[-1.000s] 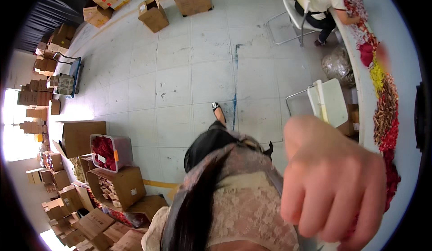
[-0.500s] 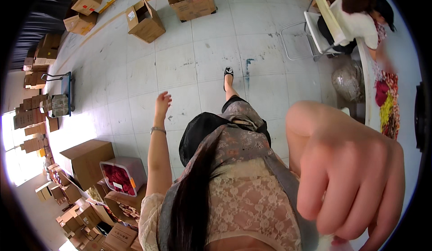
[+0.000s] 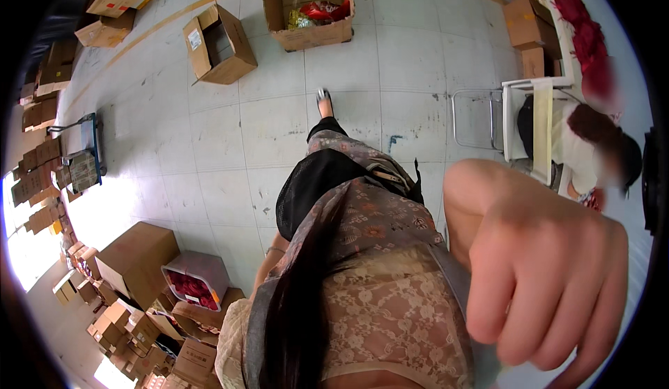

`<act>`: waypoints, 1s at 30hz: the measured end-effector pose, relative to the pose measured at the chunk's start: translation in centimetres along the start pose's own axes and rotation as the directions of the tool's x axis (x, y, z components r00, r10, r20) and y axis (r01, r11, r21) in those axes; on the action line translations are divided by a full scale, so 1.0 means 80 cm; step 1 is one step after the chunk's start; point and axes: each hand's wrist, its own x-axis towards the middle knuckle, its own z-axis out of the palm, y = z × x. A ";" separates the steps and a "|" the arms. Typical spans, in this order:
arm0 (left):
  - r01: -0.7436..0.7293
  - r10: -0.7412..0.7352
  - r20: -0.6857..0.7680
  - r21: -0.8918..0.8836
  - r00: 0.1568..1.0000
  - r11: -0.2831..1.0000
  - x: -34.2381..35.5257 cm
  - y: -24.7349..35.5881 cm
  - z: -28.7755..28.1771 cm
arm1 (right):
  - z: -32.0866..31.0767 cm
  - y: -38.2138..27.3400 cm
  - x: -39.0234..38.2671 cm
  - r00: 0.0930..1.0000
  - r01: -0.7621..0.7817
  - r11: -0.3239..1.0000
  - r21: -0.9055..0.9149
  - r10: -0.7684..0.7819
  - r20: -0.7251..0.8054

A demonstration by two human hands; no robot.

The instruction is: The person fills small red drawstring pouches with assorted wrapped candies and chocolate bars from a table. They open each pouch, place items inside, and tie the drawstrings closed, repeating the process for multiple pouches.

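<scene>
Floor [image 3: 209, 145]: pale tiles, wide and mostly bare; person stood mid-stride on it.
Right hand [image 3: 550, 284]: huge in view, close to the camera, fingers curled downward, nothing visibly held; whether it closed on anything could not be told.
Left hand: hidden behind the body, only a wrist with a bracelet [image 3: 275, 251] showed; grip could not be told.
Handling note: judged best to keep the raised hand clear of the lens.
Open carton [image 3: 310, 5]: red and yellow items inside.
Tipped carton [image 3: 217, 44]: looked empty.
Pink bin [image 3: 198, 281]: red items inside, among stacked boxes.
</scene>
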 end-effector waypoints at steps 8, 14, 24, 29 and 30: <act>0.071 -0.077 -0.012 -0.290 0.997 0.954 0.104 0.307 -0.100 | -0.332 0.031 0.055 0.985 -0.041 0.998 0.043 0.047 -0.168; -0.296 0.260 -0.143 -0.406 0.955 0.865 0.158 0.718 -0.216 | -0.481 0.079 0.073 0.729 0.055 0.997 -0.055 -0.078 -0.680; -0.202 0.209 0.174 -0.060 0.962 0.978 0.261 0.874 -0.177 | -0.557 0.116 0.029 0.105 -0.900 0.395 -0.186 -0.218 -0.970; -0.148 0.082 0.291 0.213 0.953 0.966 0.280 0.879 -0.143 | -0.548 0.130 -0.011 0.008 -0.990 0.137 -0.019 -0.085 -0.996; -0.155 0.083 0.282 0.245 0.956 0.957 0.284 0.882 -0.134 | -0.542 0.130 -0.015 -0.022 -0.990 0.141 0.008 -0.097 -0.995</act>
